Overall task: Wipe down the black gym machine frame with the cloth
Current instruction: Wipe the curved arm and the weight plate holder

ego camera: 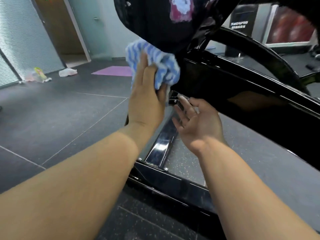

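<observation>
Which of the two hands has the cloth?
The left hand, which holds the blue-and-white cloth against the black frame. The right hand is open below the frame, palm showing, and holds nothing.

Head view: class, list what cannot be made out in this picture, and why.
All in the head view.
Frame: top cut off by the upper edge.
Cloth: part hidden behind the left hand.
Wall sign: text blurred, too small.
Floor bags: contents blurred.
</observation>
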### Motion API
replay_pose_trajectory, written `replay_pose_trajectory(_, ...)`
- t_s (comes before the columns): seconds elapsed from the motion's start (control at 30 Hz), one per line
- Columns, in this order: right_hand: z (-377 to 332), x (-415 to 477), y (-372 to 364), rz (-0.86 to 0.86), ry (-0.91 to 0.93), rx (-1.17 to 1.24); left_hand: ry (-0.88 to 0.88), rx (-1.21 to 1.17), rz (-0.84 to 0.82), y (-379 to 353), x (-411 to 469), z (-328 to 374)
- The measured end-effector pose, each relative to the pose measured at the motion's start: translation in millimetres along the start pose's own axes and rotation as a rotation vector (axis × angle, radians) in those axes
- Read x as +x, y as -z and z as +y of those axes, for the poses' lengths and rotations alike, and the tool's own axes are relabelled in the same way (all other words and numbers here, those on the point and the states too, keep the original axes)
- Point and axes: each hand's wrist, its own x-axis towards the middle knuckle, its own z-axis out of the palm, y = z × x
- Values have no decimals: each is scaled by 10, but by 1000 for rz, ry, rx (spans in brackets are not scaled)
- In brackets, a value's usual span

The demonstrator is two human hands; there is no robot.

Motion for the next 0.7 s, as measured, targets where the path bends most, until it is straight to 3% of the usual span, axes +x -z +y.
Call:
replay_pose_trajectory(0.23, -36, -129, 14, 66, -16, -17, 149, -177, 113, 34, 278, 233)
replay_pose_trajectory(0.33, -94, -293, -72, 146, 48, -241, 160, -87, 76, 74, 295, 197)
replay_pose_trajectory(0.4, -148, -380, -190, 284, 284, -448, 168, -144, 0, 159, 342, 67)
replay_pose_trajectory(0.47, -223, -407, -339, 431, 667, -664, 193, -180, -115, 270, 430, -42)
replay_pose_trajectory(0.53, -296, -396, -493, 507, 949, -947, 194, -53, -215, 370, 441, -56)
replay_pose_trajectory(0.63, -243, -348, -654, 593, 1033, -1382, 132, -66, -234, 505, 382, 2)
replay_pose_trajectory(0.7, -150, -284, -705, 633, 1043, -1511, 135, -123, -243, 537, 421, 40)
